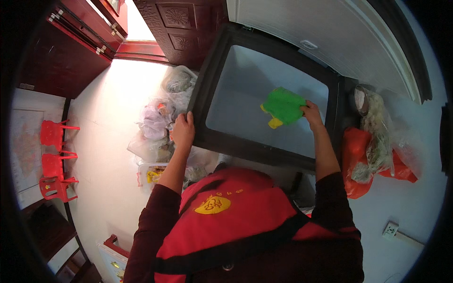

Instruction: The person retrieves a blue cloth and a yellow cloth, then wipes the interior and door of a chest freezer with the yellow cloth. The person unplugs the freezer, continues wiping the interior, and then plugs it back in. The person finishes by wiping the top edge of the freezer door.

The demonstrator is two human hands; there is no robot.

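Note:
My right hand (312, 114) grips the edge of a green cleaning cloth (285, 106) with yellow patches at its lower left. The cloth is over the pale interior (244, 95) of a chest freezer; whether it touches the inner surface I cannot tell. My left hand (183, 130) rests on the left side of the freezer's dark rim (202, 95), fingers curled over the outer edge. The white freezer lid (279, 26) stands raised on hinges at the far side.
Plastic bags of food (155, 118) and a clear tub (178, 79) sit left of the freezer. At right are red bags (355, 159) and a clear bag (377, 123). Red plastic chairs (53, 134), a carved wooden door (177, 21) and a wall socket (390, 229) are farther off.

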